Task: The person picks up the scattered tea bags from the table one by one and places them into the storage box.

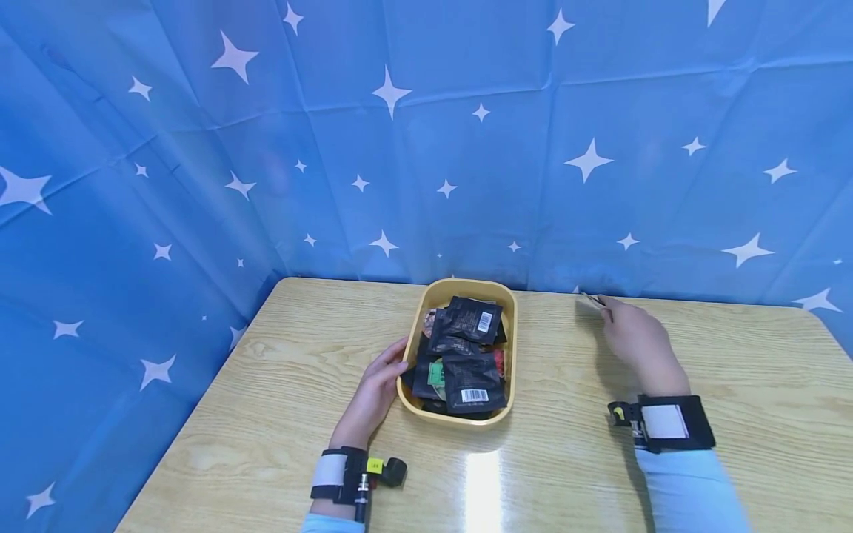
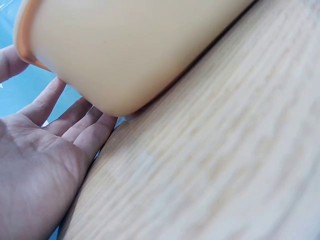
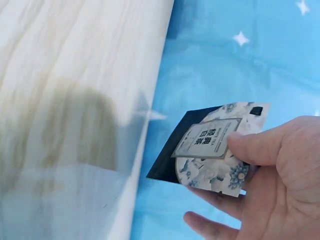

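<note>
A yellow plastic bin (image 1: 458,423) stands on the table, holding several black tea sachets (image 1: 474,381), some with barcodes. My left hand (image 1: 375,385) rests against the bin's left side, its thumb at the rim; in the left wrist view the fingers (image 2: 95,130) reach along the bin's outer wall (image 2: 110,55) near its base. Off to the right, above the table's far edge, my right hand (image 1: 640,344) pinches a tea sachet (image 3: 207,160) between thumb and fingers. That sachet has a white and blue floral print, a label reading "WHITE TEA" and a dark end.
The wooden table (image 1: 266,414) ends at the back against a blue curtain (image 1: 426,185) with white stars, which also runs along the left. Bright light reflects off the tabletop in front of the bin.
</note>
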Action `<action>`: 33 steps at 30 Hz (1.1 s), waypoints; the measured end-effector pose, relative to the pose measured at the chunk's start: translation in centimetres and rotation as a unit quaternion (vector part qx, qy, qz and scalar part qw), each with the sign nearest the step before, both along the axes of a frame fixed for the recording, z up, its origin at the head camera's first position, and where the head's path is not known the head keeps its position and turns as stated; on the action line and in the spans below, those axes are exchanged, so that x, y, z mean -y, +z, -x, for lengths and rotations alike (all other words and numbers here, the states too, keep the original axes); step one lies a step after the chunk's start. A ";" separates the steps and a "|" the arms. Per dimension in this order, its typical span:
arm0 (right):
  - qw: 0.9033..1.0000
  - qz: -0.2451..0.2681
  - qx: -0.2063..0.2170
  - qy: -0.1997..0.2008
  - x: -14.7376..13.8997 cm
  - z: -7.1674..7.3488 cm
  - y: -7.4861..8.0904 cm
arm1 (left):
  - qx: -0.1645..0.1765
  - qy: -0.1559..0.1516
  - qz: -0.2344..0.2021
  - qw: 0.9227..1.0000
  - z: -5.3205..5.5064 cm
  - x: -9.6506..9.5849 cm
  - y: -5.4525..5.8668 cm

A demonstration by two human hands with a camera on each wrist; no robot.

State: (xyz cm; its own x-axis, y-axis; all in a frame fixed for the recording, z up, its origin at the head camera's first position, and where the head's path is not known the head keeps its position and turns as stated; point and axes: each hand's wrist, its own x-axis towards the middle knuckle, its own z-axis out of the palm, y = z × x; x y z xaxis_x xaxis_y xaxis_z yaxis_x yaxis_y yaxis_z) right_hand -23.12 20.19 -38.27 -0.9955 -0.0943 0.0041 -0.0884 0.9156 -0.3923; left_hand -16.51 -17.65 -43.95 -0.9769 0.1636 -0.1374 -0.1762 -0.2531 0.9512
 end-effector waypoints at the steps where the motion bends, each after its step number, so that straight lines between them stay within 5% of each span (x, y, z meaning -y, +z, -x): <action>1: 1.000 0.001 -0.008 0.000 0.4 -0.1 0.2 | 0.000 -0.001 0.000 1.000 0.0 0.0 0.0; 13: 0.995 -0.001 -0.082 0.047 5.6 0.1 2.6 | -0.007 0.003 0.018 1.000 0.0 0.1 -0.2; 22: 0.978 -0.023 -0.172 0.116 10.3 0.0 4.2 | -0.005 -0.003 0.022 1.000 0.1 0.1 -0.1; 33: 0.970 -0.062 -0.157 0.175 14.2 0.5 3.2 | -0.004 -0.002 0.018 1.000 0.1 0.0 -0.2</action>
State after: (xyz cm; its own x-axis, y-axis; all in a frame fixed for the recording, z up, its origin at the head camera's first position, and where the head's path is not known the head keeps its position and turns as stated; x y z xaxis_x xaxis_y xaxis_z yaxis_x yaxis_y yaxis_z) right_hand -23.60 6.03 -35.12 -0.8537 -0.4461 0.2688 -0.5001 0.8461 -0.1844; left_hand -16.61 -17.67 -44.17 -0.9773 0.1621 -0.1362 -0.1700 -0.2176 0.9611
